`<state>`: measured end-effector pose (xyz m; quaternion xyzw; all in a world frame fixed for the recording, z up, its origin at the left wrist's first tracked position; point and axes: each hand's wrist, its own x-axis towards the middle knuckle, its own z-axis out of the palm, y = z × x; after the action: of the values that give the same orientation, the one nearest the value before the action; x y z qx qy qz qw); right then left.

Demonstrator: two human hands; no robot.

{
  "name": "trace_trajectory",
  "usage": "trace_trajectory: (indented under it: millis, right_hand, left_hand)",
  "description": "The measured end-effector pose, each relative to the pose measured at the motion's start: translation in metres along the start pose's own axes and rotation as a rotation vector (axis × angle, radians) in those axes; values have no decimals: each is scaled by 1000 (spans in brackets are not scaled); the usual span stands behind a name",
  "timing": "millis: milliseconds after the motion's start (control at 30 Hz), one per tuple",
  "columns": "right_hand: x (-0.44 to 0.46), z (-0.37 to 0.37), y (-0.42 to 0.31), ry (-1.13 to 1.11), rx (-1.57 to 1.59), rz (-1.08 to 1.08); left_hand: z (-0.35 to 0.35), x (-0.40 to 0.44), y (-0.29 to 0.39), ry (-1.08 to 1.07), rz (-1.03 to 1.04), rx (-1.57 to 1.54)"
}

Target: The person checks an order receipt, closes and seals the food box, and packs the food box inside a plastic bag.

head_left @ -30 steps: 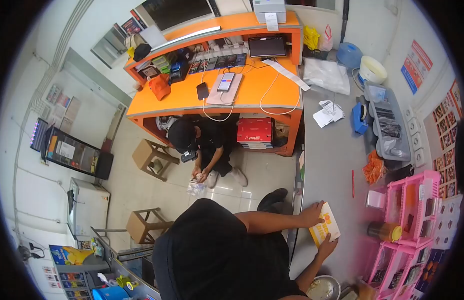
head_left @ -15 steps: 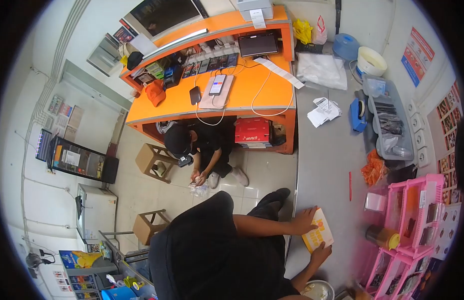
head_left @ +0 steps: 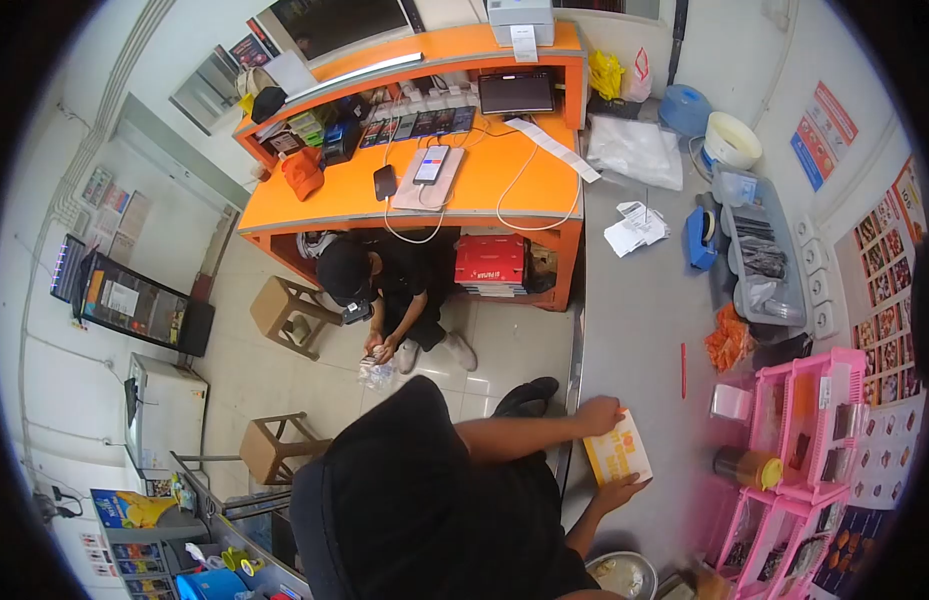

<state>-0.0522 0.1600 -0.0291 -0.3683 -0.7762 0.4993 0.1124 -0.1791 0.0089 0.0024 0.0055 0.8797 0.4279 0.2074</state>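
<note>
A white and yellow box (head_left: 620, 450) with printed lettering lies on the steel counter, close to its left edge. My left hand (head_left: 597, 414) grips the box at its upper left corner, with the fingers curled. At the lower edge, my right hand (head_left: 621, 491) holds the other end, its fingers bent against the side. Both forearms reach in from the black-clothed body. Just below my right hand is a metal bowl (head_left: 636, 562) with pale contents.
A crouching person (head_left: 394, 295) handles a clear plastic bag beneath the orange desk (head_left: 329, 205). Along the counter (head_left: 634, 320) are a red pen (head_left: 684, 371), receipts (head_left: 636, 228), a blue tape dispenser (head_left: 700, 239), a grey tray (head_left: 761, 250) and pink baskets (head_left: 805, 420). Stools (head_left: 274, 446) stand left.
The camera view has shifted slightly. The box has turned a little between my hands. My left hand has moved from the box's upper face to its corner, and my right hand has slid along the lower edge.
</note>
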Motion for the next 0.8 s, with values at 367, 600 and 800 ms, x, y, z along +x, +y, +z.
trace_trajectory:
  millis: [367, 600, 800]
  right_hand:
    - [2, 0, 11, 29, -7, -128]
    - [-1, -11, -2, -7, -64, -84]
    - [-13, -10, -10, 44, -690, -577]
  left_hand:
    - [6, 7, 9, -53, 56, 257]
    - [31, -38, 23, 98, 98, 111]
    - [22, -47, -10, 97, 485, 289]
